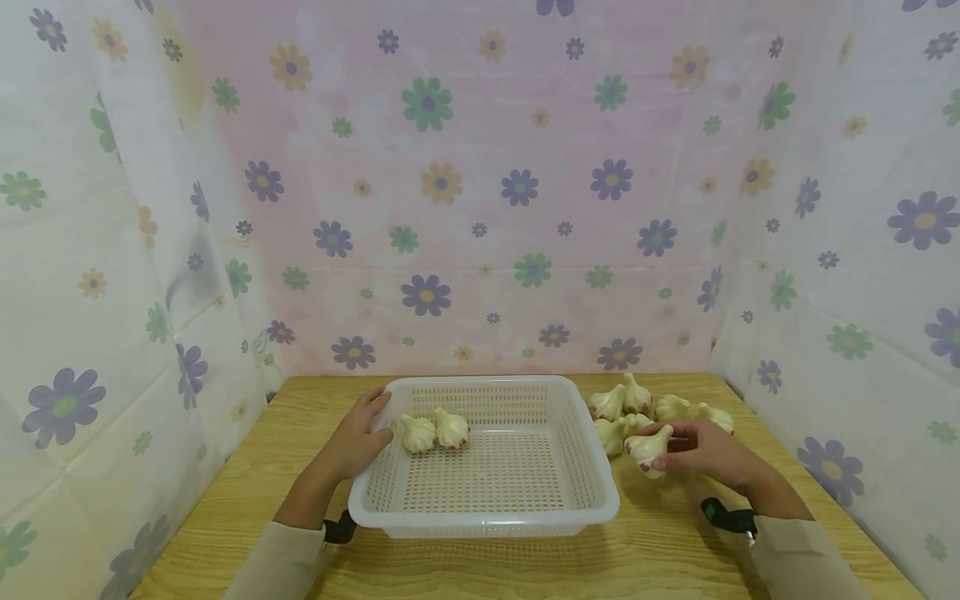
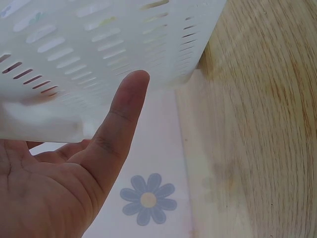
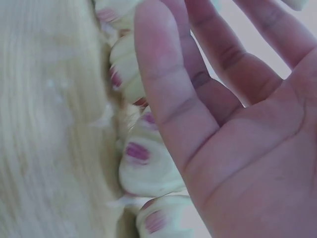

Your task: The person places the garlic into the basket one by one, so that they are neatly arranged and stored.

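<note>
My right hand (image 1: 701,454) pinches a cream garlic bulb (image 1: 647,448) between thumb and fingers, just right of the white plastic basket (image 1: 483,520). Behind and beside that hand, several more bulbs with purplish marks lie in a cluster (image 1: 636,396). Some show past the fingers in the right wrist view, where one bulb (image 3: 148,163) is near the thumb. The left hand (image 1: 360,437) grips the basket's left rim near the far corner. In the left wrist view one digit lies along the slotted wall (image 2: 104,47). Two garlic bulbs (image 1: 450,428) sit inside the basket at its left.
The basket stands on a wood-grain table (image 1: 645,550). Flower-patterned cloth (image 1: 480,208) rises behind the table and on both sides. Dark wrist devices (image 1: 726,517) are worn below both hands.
</note>
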A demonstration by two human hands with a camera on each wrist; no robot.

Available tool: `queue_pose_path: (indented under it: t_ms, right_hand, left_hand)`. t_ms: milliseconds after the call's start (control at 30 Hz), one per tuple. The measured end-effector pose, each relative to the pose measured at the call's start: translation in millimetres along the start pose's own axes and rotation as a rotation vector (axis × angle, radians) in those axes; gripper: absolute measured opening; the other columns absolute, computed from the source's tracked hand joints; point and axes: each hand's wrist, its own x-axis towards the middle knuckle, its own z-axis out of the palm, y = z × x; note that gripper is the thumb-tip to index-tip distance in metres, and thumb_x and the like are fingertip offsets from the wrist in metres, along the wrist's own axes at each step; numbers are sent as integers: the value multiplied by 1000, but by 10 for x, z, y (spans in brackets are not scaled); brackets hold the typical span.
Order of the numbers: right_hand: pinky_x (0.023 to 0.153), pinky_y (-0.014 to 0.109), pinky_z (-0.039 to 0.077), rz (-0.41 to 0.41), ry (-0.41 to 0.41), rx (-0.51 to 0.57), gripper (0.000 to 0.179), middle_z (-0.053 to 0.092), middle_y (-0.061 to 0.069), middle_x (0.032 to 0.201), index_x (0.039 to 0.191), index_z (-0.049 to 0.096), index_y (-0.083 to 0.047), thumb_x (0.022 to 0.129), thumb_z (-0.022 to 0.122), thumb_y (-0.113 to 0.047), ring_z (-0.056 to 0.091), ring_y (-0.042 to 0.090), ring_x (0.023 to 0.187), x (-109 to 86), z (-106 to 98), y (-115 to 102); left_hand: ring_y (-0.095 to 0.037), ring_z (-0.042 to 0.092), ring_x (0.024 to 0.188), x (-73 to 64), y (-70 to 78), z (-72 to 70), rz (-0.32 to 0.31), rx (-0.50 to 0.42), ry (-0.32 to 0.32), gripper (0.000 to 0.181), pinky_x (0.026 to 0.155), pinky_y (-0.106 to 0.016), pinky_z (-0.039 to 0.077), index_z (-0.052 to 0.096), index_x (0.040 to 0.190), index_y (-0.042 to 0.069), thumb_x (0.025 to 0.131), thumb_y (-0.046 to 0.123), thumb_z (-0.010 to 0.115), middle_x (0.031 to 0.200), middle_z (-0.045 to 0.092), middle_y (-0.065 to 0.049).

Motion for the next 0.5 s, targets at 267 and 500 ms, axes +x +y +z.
queue_pose_path:
  t_ms: [267,500]
  right_hand:
    - [88,50,60,-56,17,-3,49,74,22,119,146,51,6,100,64,-6,74,32,107,51,-1,-143]
    - [75,47,62,-61,120,-110,47,71,17,123,142,58,2,98,69,-12,73,25,99,79,6,-294]
  left_hand:
    - [-50,24,153,-48,12,-23,-4,13,2,70,115,-64,37,26,160,-7,97,9,52,171,14,-21]
    - [-47,28,153,-22,-23,7,10,-16,-3,70,112,-61,41,27,161,-4,98,10,52,172,14,-18]
